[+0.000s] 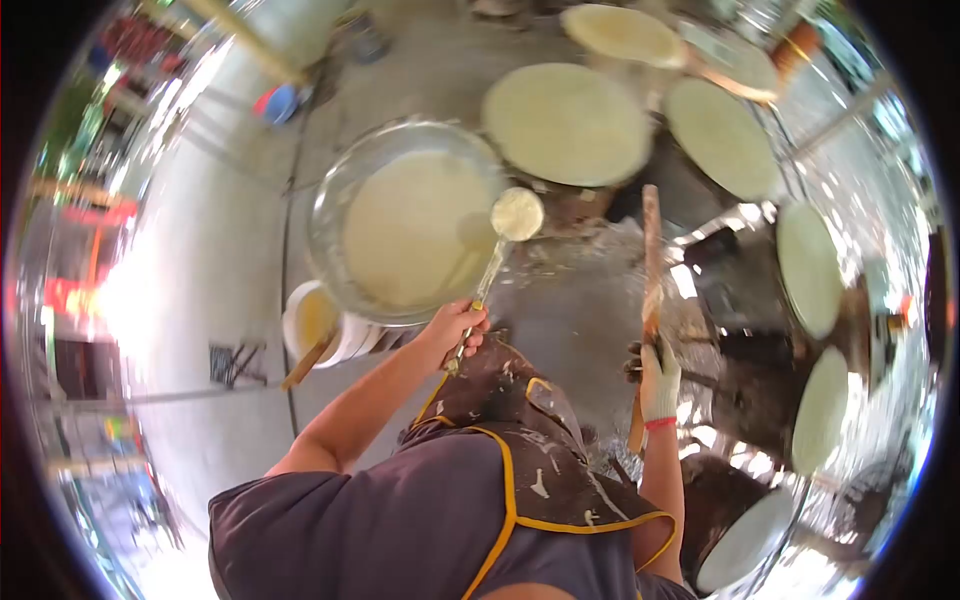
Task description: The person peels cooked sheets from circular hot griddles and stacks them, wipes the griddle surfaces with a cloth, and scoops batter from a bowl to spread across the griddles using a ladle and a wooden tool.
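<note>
My left hand (pixel 463 332) is closed around the handle of a ladle (pixel 492 265), whose round bowl is filled with pale batter (pixel 517 213). The ladle's bowl is over the right edge of a large metal basin (pixel 325 215), which holds more of the same cream-coloured batter (pixel 408 225). On the other side, my right hand (pixel 658 382) wears a white glove with a red cuff and grips a long wooden stick (pixel 652 250). The stick points forward, its lower end showing below the hand. Its fingers are partly hidden.
Round, flat, pale surfaces curve around my right, among them a large one (pixel 568 125), another (pixel 720 138) and one lower down (pixel 820 410). A white bucket (pixel 350 342) with a wooden handle (pixel 308 362) stands beside the basin. A blue container (pixel 282 103) is farther back.
</note>
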`<state>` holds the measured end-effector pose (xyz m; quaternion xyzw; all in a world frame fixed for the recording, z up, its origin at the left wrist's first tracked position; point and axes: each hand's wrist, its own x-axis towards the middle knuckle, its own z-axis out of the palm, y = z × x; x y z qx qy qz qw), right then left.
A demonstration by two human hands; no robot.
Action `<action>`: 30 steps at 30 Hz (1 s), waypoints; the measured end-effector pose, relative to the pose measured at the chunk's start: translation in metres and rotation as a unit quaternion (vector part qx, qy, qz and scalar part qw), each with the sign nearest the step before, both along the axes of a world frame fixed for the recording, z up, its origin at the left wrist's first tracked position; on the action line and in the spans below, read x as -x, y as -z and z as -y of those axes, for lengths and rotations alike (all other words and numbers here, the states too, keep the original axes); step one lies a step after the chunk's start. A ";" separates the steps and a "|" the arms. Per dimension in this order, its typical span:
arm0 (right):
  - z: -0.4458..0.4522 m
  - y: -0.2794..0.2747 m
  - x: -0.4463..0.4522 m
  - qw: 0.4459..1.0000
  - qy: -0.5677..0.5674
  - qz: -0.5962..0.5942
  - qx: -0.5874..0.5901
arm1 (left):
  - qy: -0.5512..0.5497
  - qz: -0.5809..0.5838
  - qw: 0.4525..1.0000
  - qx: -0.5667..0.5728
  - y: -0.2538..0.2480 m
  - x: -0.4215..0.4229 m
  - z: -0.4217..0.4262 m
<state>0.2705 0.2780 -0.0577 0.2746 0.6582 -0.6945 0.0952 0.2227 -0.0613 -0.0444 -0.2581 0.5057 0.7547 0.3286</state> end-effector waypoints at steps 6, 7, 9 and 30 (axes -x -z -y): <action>0.157 0.075 0.153 0.848 -0.387 -0.155 -0.328 | -0.050 0.060 0.968 0.239 0.092 0.006 0.153; 0.177 0.097 0.170 0.777 -0.419 -0.253 -0.395 | -0.050 0.069 0.961 0.263 0.100 0.007 0.169; 0.212 0.113 0.209 0.735 -0.481 -0.195 -0.437 | 0.020 0.052 0.925 0.377 0.107 0.018 0.184; 0.350 -0.094 0.258 0.916 -0.261 0.011 0.303 | -0.163 -0.207 0.944 -0.198 -0.094 0.156 0.186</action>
